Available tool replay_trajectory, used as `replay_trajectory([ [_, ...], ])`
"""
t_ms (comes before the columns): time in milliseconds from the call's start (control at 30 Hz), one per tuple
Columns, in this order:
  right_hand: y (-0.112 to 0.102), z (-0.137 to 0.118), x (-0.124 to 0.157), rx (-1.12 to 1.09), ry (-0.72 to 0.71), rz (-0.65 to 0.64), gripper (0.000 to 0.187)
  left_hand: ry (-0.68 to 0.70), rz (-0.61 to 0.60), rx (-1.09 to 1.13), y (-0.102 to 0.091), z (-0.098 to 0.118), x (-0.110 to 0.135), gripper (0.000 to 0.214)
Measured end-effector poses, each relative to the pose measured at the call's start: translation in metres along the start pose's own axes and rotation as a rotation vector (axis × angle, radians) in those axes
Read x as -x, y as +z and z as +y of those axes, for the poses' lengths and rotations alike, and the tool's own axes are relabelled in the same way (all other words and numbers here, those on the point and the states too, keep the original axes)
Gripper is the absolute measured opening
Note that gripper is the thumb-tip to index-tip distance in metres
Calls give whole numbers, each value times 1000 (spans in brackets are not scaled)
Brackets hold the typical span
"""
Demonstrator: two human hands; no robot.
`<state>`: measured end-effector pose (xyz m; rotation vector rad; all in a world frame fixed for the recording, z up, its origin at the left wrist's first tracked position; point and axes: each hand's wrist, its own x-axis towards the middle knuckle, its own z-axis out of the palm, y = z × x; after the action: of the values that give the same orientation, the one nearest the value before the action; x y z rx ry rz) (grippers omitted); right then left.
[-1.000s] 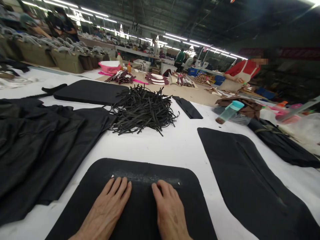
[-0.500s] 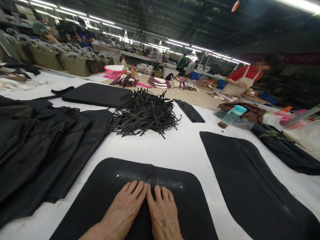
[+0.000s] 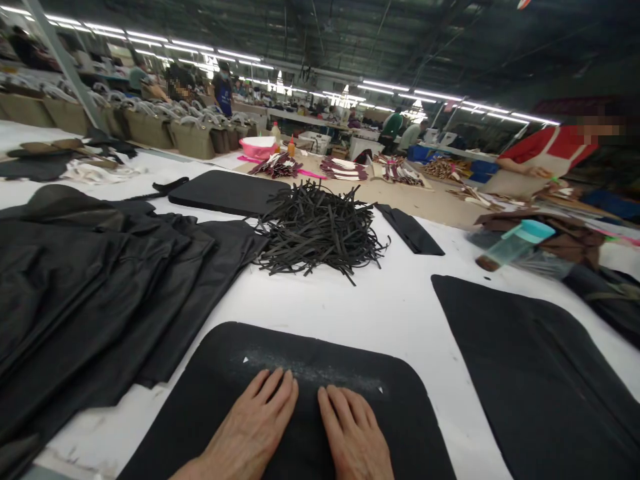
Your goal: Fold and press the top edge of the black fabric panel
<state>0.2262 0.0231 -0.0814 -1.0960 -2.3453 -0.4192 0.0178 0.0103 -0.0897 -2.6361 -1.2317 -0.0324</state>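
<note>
A flat black panel with rounded corners [image 3: 310, 427] lies on the white table [image 3: 345, 307] right in front of me. My left hand [image 3: 255, 417] rests palm down on its left half, fingers stretched toward the far edge. On the right half my right hand [image 3: 354, 427] lies the same way, its thumb hidden. A gap of black material separates the two hands, and neither holds anything. Beyond the fingertips runs a whitish, scuffed band [image 3: 310, 370], with a small white triangle [image 3: 245, 359] toward its left end and another white triangle [image 3: 380, 389] toward its right.
Overlapping black pieces [image 3: 115, 293] spread over the left side. A heap of thin black strips [image 3: 320, 230] sits ahead, beside a black slab [image 3: 225, 192]. Another black panel [image 3: 530, 360] lies to the right, below a bottle with a turquoise lid [image 3: 520, 243]. A person in red [image 3: 560, 150] stands beyond.
My hands have moved apart from nearly touching at the panel's middle. The crease at the panel's far middle has flattened. The view has turned left.
</note>
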Motion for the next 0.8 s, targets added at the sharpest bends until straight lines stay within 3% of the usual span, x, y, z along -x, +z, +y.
replay_trajectory([
  [100, -3, -3, 1, -19, 44, 6, 34, -28, 11, 29, 3, -1, 11, 68],
  [267, -11, -5, 2, 9, 126, -169, 51, -86, 51, -17, -12, -1, 11, 69],
  [400, -13, -18, -9, 124, 118, -283, 58, -65, 94, -97, -18, 0, 5, 58],
  [533, -10, -28, -16, 245, 75, -309, 57, -77, 29, -82, -19, -1, 5, 59],
  [633, -11, -20, -10, 222, 44, -281, 57, -72, 28, -53, -21, -6, 10, 61],
  [800, -20, 15, 12, 215, -17, -202, 52, -219, 81, 8, -24, -20, 23, 58],
])
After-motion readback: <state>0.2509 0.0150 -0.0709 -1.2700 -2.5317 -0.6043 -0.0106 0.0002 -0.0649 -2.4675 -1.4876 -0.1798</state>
